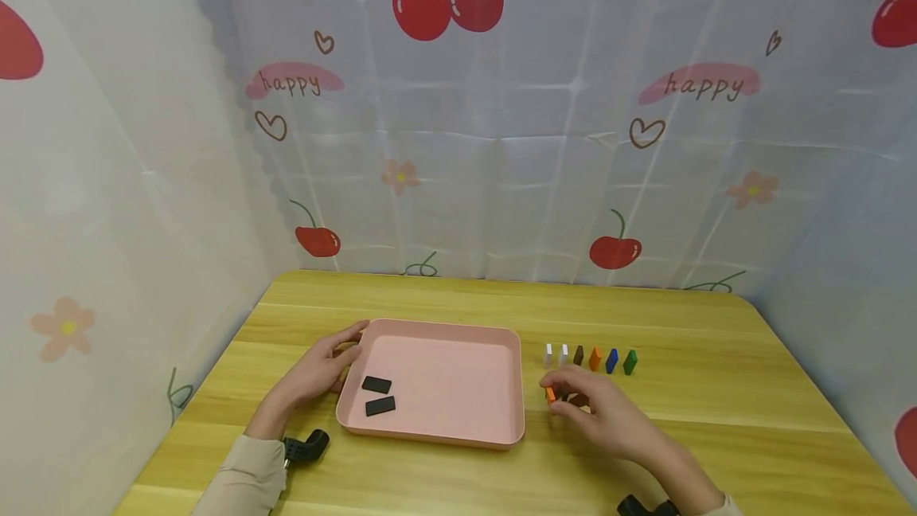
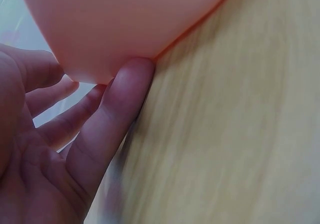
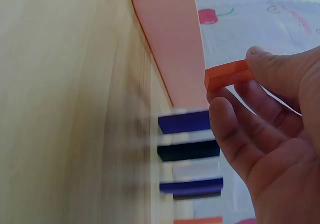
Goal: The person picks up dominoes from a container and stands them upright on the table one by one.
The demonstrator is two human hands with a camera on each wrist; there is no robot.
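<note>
My right hand (image 1: 602, 412) pinches a small orange domino block (image 3: 227, 75) between thumb and fingers, just right of the pink tray (image 1: 521, 388). Behind this hand stands a row of upright blocks: two white, a brown block (image 1: 579, 355), an orange block (image 1: 595, 358), a blue block (image 1: 612, 361) and a green block (image 1: 630, 362). The right wrist view shows more dark blocks near the fingers, among them a purple-blue one (image 3: 185, 122). At the tray's left far corner, my left hand (image 1: 318, 369) holds the tray, its thumb (image 2: 117, 97) against the outer wall.
Inside the tray, toward its left, lie two black blocks, one (image 1: 376, 385) behind the other (image 1: 380, 406). All stands on a wood-grain table (image 1: 688, 452). A patterned curtain (image 1: 501, 181) encloses the back and both sides. Black wrist mounts (image 1: 306, 446) sit at both wrists.
</note>
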